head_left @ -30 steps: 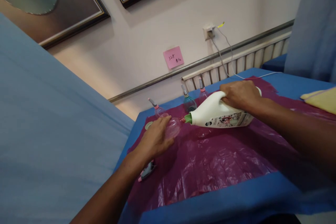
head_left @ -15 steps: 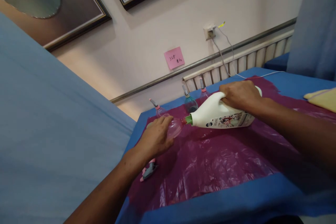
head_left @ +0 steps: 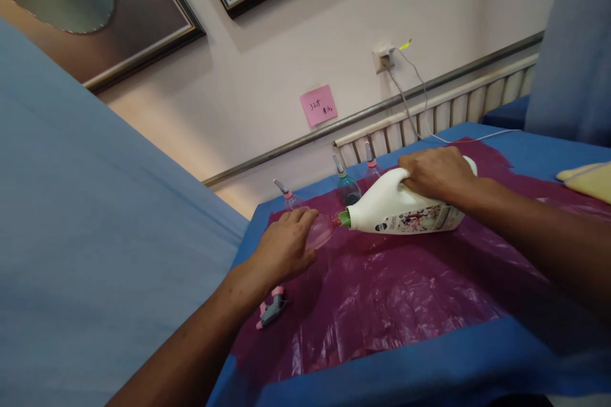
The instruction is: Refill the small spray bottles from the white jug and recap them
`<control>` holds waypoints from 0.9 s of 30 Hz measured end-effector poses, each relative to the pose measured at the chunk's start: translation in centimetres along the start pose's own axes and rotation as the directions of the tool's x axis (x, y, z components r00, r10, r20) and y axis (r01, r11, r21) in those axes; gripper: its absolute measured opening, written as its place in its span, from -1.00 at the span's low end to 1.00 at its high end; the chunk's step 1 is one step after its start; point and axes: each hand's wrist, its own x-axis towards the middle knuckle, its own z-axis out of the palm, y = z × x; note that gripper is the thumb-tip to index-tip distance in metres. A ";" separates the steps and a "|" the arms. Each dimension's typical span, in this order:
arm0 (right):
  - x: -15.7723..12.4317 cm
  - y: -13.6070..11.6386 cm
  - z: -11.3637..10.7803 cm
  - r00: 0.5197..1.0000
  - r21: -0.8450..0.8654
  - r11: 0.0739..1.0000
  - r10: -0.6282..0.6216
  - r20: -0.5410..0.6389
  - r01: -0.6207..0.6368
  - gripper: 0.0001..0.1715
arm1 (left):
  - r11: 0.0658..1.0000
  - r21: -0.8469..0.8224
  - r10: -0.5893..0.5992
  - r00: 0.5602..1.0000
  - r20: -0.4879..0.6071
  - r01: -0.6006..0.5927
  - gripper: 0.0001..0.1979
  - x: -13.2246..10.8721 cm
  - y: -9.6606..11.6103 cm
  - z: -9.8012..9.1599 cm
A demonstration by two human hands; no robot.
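My right hand (head_left: 436, 173) grips the handle of a white jug (head_left: 403, 210) with a green neck, tipped on its side so the spout points left. My left hand (head_left: 285, 247) is curled round a small clear cup (head_left: 321, 231) held right at the jug's spout. Both are over a magenta plastic sheet (head_left: 391, 292) spread on a blue-covered table (head_left: 429, 369).
Three clear cups with pink and grey valve tops (head_left: 346, 187) stand along the table's far edge. A small grey and pink pump tool (head_left: 272, 309) lies near my left wrist. A yellow cloth (head_left: 589, 179) lies at the right. A blue bed (head_left: 95, 254) fills the left.
Both hands, the jug and the cup keep their pose. Only the view has shifted slightly.
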 end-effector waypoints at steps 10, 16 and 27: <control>0.3 0.2 0.5 1.000 0.006 1.000 0.007 0.010 -0.007 -0.55 | 0.997 0.070 -0.019 0.998 0.059 0.015 -0.21 0.3 0.6 -0.7; 0.4 0.4 0.9 1.000 0.002 1.000 0.015 -0.003 -0.015 -0.58 | 0.999 0.045 -0.005 0.999 0.041 0.003 -0.22 0.4 0.5 -0.8; 0.3 0.1 0.7 1.000 0.030 1.000 -0.004 0.006 0.004 -0.59 | 0.997 0.073 -0.039 0.997 0.065 0.035 -0.26 0.6 1.1 -1.6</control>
